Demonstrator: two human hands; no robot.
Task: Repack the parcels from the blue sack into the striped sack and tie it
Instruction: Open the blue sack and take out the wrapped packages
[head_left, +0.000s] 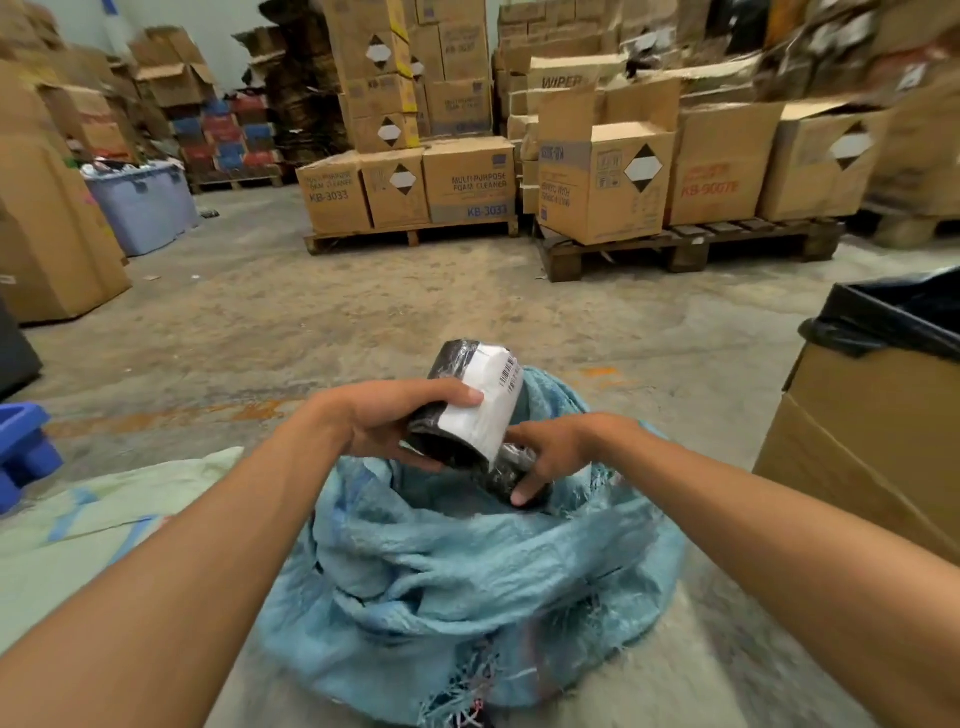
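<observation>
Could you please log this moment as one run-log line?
left hand: grips parcel | right hand: grips parcel | parcel: above blue sack | striped sack: left

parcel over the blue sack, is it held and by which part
Yes, both hands hold the black-wrapped parcel. The left hand grips its side at the white label, thumb on top; the right hand holds its lower end, above the blue sack.

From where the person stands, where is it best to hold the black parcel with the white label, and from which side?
Probably across its wrapped body, one hand from each side, as now: the left hand curls round the upper part, the right hand the lower end. The black parcel is a bulky, tilted bundle above the blue sack, so gripping both ends should steady it.
</observation>
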